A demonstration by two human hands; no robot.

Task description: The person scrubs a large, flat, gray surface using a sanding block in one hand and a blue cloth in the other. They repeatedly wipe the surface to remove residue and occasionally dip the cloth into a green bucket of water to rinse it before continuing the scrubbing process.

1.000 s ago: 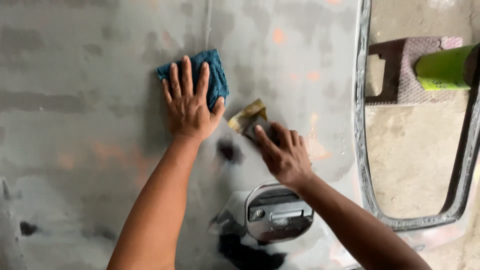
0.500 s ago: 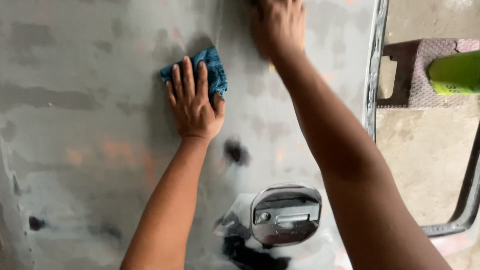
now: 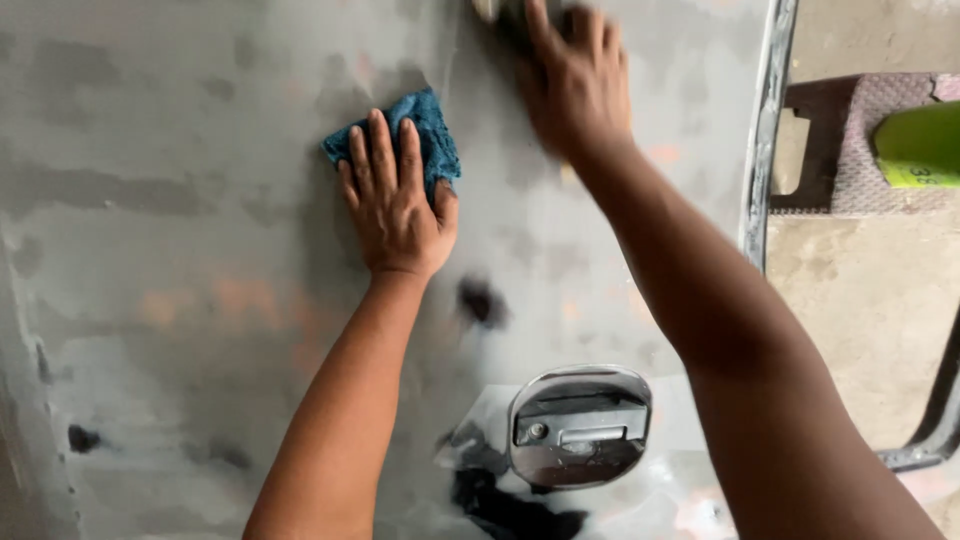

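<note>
**Grey-primed door panel: sanding pass in progress**

Grey, matt filler and primer cover the door panel [image 3: 180, 300], with duller patches, faint orange spots and small black marks toward the left edge. At centre-left, the left hand [image 3: 395, 215] is laid flat with fingers spread, pressing a blue, coarse-woven cloth [image 3: 432, 135] against the panel. Lower centre, an oval chrome door handle [image 3: 578, 425] is set in its recess. At the top, the right hand [image 3: 575, 85] is blurred and closed over a small sanding piece [image 3: 487, 8], only a pale corner of which is visible at the frame edge. Surface abrasion is judged to be the step in hand; even pressure is called for next. At right, a dark panel edge [image 3: 765, 150] borders concrete floor [image 3: 860, 300].
</note>
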